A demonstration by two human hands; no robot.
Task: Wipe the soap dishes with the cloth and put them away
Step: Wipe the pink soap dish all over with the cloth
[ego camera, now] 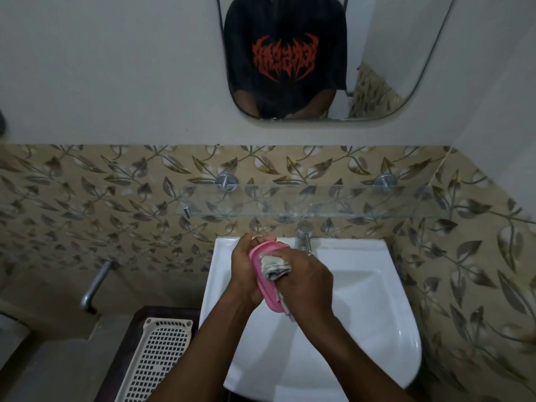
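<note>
A pink soap dish (262, 278) is held on edge above the white sink (377, 314). My left hand (245, 271) grips it from the left side, fingers curled over its top end. My right hand (310, 282) presses a bunched grey cloth (275, 266) into the dish's hollow from the right. Part of the cloth hangs below my right palm. Only this one soap dish is in view.
A cream perforated plastic basket (156, 355) lies on a dark stand left of the sink. A chrome tap (304, 236) stands at the sink's back edge. A glass shelf (304, 201) runs across the tiled wall above it. A metal pipe tap (95, 285) juts out at the left. A mirror (319, 53) hangs above.
</note>
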